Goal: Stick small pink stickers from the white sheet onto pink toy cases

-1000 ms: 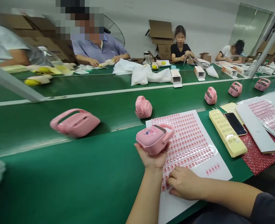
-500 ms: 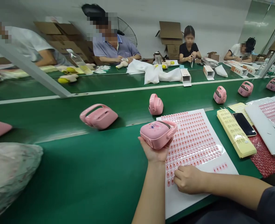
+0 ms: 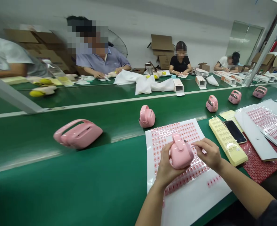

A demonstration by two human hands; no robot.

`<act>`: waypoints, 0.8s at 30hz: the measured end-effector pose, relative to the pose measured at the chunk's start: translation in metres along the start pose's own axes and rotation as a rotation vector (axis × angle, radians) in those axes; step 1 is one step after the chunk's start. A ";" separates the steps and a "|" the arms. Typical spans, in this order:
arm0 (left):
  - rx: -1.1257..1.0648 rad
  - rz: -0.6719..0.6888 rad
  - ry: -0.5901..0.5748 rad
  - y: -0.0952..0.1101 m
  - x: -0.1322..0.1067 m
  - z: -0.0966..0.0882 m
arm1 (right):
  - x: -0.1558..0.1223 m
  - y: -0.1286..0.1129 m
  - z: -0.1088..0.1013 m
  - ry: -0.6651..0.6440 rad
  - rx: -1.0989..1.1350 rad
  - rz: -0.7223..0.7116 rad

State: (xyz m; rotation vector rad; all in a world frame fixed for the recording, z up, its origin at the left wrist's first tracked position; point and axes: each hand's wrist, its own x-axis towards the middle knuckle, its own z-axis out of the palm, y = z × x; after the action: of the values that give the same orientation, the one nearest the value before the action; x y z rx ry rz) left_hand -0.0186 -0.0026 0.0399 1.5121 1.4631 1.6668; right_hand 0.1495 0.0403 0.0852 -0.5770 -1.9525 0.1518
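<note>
My left hand (image 3: 165,166) is wrapped round a pink handled device (image 3: 180,153), a small rounded case with a carry handle, tilted so its side faces me. It is held above a sheet of small red-and-pink oval stickers (image 3: 158,146) on a white backing. To its right, my right hand (image 3: 209,152) is closed in a pinch, fingertips close to the device's darker front face. Whatever sits between those fingertips is too small to make out. Part of the sheet is hidden behind the device and my hands.
Along the green belt (image 3: 119,125) stand more pink devices (image 3: 78,133). At right lie a yellow banded bundle (image 3: 227,141), a phone (image 3: 234,131) and more sticker sheets (image 3: 267,122) on red bubble wrap (image 3: 253,169). Several co-workers sit across, near white boxes (image 3: 179,88).
My left hand has turned the device and brought it lower and to the right over the sheet. My right hand has risen from the sheet's lower part to the device's front. The view has shifted right.
</note>
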 end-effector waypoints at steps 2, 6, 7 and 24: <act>0.114 0.154 -0.148 -0.006 -0.004 0.004 | 0.002 0.005 -0.003 0.042 -0.020 -0.085; 0.215 0.336 -0.228 -0.015 -0.007 0.008 | -0.001 0.009 0.003 0.025 -0.080 -0.250; 0.222 0.346 -0.230 -0.016 -0.007 0.008 | -0.003 0.009 0.004 0.014 -0.097 -0.290; 0.240 0.356 -0.262 -0.021 -0.008 -0.006 | -0.005 0.003 0.008 -0.159 -0.137 -0.415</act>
State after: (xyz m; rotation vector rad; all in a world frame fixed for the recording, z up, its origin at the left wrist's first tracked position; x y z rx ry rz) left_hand -0.0285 -0.0045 0.0192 2.1375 1.3463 1.4390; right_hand 0.1450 0.0419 0.0766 -0.2415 -2.2050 -0.2036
